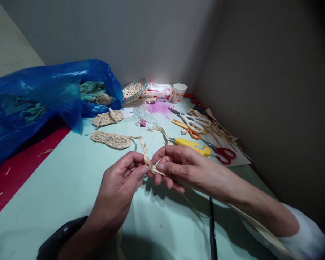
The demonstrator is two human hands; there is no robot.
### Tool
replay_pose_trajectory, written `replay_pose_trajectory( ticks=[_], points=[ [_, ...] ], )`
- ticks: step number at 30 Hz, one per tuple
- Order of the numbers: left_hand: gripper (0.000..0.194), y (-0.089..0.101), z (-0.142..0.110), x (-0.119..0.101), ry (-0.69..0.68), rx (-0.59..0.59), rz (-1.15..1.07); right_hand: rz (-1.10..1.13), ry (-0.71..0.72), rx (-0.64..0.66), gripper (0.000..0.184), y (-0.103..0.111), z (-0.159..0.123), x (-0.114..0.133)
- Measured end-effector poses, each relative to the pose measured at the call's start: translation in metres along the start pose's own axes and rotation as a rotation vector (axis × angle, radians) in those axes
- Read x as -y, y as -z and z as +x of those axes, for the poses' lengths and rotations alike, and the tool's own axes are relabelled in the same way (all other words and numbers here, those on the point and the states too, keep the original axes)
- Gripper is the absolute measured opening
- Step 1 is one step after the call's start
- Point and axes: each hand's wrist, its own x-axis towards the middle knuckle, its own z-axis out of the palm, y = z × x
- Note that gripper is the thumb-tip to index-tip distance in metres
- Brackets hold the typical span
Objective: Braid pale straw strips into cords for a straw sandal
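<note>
A pale braid of dried plant fibre (144, 147) runs between my fingers above the table. My left hand (124, 177) is closed, pinching the braid between thumb and forefinger. Just to its right, my right hand (176, 166) is closed on the same braid where loose strands begin. One long strand (256, 224) trails under my right forearm. The braid's far end joins a coiled, sole-shaped woven piece (111, 139) lying on the table. Behind that lies a similar woven sole with a strap (107, 117), like a small sandal.
A blue plastic bag (56, 79) of husks fills the back left. Behind stand a woven basket (135, 90), a tissue pack (159, 92) and a paper cup (179, 92). White-handled scissors (196, 121), orange scissors (185, 127), red-handled scissors (226, 154) and a yellow glue gun (192, 145) lie at right.
</note>
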Motion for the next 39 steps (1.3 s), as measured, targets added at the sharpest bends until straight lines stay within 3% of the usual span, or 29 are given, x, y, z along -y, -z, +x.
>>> replay_pose_trajectory(
  ticks=[9, 23, 29, 32, 35, 39],
  points=[
    [0.006, 0.0, 0.0, -0.001, -0.006, -0.016, 0.027, 0.05, 0.001, 0.04, 0.009, 0.007, 0.0, -0.003],
    [0.012, 0.005, 0.003, 0.006, 0.068, 0.013, 0.006, -0.087, 0.004, -0.181, 0.006, -0.015, 0.0, -0.014],
    [0.009, 0.004, 0.006, 0.007, -0.005, -0.031, 0.056, -0.519, 0.213, -0.346, 0.01, -0.027, -0.004, -0.025],
    [0.009, 0.003, 0.005, 0.005, -0.029, -0.079, 0.085, -0.73, 0.402, -0.411, 0.011, -0.034, -0.006, -0.034],
    [0.011, 0.003, 0.004, 0.004, 0.001, -0.12, 0.045, -1.004, 0.618, -0.482, 0.016, -0.04, -0.004, -0.045],
    [0.014, 0.007, 0.005, 0.005, 0.042, -0.073, -0.058, -1.343, 0.768, -0.59, 0.026, -0.047, -0.002, -0.053]
  ],
)
